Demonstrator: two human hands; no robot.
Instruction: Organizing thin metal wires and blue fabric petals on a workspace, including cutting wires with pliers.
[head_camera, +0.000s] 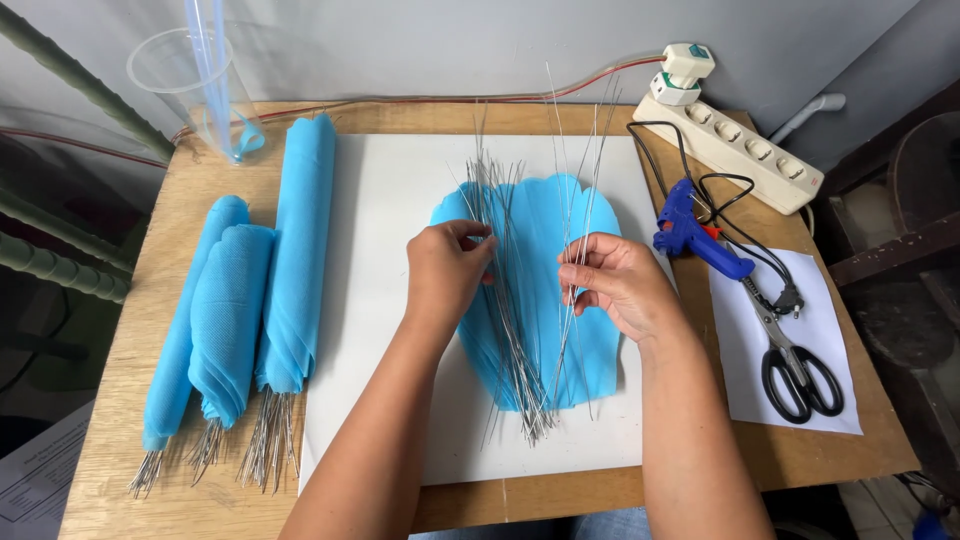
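Note:
My left hand pinches a fanned bundle of thin metal wires lying on blue petal-shaped fabric pieces. A few separate long wires are held in my right hand, their tips reaching toward the table's back edge. The blue fabric lies on a white sheet in the middle of the wooden table. Both hands hover close together over the fabric.
Three rolled blue fabric bundles with wire ends lie at the left. A blue glue gun, black-handled scissors on white paper and a white power strip sit at the right. A clear plastic cup stands back left.

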